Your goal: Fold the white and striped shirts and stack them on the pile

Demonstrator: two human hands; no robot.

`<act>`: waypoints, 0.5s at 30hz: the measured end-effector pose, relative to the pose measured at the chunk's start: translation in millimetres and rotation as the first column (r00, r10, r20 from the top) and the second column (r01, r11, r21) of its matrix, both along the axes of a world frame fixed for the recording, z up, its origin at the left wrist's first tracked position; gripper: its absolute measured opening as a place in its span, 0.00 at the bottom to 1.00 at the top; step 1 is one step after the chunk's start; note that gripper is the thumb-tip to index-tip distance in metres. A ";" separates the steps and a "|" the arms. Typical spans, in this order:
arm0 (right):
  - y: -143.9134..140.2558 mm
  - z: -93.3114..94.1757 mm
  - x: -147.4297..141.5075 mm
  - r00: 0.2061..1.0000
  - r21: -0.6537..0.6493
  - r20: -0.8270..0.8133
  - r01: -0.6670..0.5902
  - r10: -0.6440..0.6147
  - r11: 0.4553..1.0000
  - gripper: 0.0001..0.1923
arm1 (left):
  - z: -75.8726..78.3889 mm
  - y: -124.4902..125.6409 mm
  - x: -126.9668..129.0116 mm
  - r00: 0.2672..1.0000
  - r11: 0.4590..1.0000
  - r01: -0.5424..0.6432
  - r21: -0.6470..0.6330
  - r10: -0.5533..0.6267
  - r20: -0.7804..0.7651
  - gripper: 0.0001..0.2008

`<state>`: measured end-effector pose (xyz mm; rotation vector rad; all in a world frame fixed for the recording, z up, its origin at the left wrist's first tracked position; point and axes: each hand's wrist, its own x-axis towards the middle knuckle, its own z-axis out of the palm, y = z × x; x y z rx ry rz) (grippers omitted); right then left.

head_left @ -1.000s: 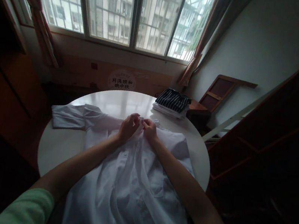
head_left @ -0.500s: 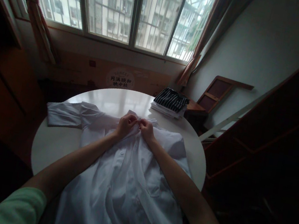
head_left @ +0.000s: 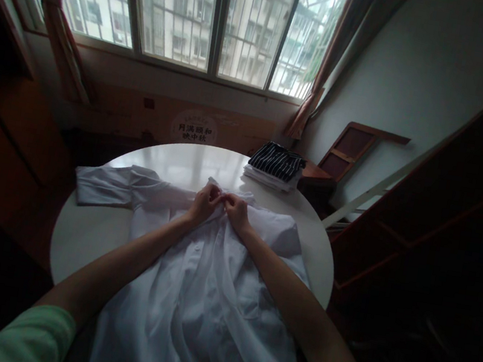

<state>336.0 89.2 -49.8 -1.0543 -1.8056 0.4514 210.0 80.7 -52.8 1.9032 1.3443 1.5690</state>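
A white button-up shirt (head_left: 204, 303) lies spread front-up on a round white table (head_left: 86, 236), its collar toward the window and one sleeve (head_left: 101, 183) folded out to the left. My left hand (head_left: 204, 202) and my right hand (head_left: 237, 211) meet at the collar, both pinching the fabric near the top of the placket. The fingertips are close together, almost touching. What lies between the fingers is too small to tell.
A stack of folded clothes (head_left: 276, 165), dark striped on top, sits at the table's far right edge. Beyond it stands a wooden side table (head_left: 322, 175) and a leaning wooden frame (head_left: 357, 147). Dark wooden furniture flanks both sides; a barred window (head_left: 216, 18) is ahead.
Both hands stay at the collar with only small finger movements. The view has shifted slightly, so the table and shirt sit a little lower left than a second ago.
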 end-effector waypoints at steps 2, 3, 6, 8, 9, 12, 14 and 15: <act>-0.2 0.3 0.5 1.000 0.003 0.013 -0.001 0.001 1.000 0.12 | 0.1 0.2 -0.3 1.000 1.000 0.001 -0.022 -0.001 0.011 0.08; -0.5 0.5 0.7 1.000 0.004 0.025 -0.003 0.003 1.000 0.12 | -0.1 0.6 -0.6 1.000 0.999 0.008 -0.035 -0.008 0.015 0.08; -2.0 1.5 0.7 0.998 0.009 0.060 -0.006 0.006 1.000 0.12 | -1.0 2.1 -1.8 0.999 0.998 0.035 -0.060 -0.032 0.044 0.07; -2.5 2.1 0.3 0.998 0.000 0.062 0.004 -0.004 1.000 0.12 | -1.4 2.6 -2.3 0.997 0.997 0.049 -0.061 -0.046 0.063 0.08; -2.3 2.3 0.2 0.998 -0.006 0.056 0.014 -0.014 1.000 0.12 | -1.3 2.5 -2.4 0.996 0.997 0.051 -0.059 -0.047 0.070 0.08; 1.6 1.5 1.9 0.996 -0.021 0.030 0.083 -0.082 0.996 0.13 | -0.1 1.3 -2.4 0.995 0.998 0.042 -0.055 -0.037 0.088 0.09; 6.8 -0.3 4.9 0.988 -0.050 0.024 0.153 -0.151 0.987 0.14 | 1.1 0.4 -2.3 0.995 0.998 0.024 -0.059 -0.018 0.099 0.09; 9.9 -1.6 6.8 0.983 -0.077 0.029 0.182 -0.180 0.980 0.15 | 1.6 -0.1 -2.2 0.995 0.998 0.015 -0.064 -0.008 0.104 0.09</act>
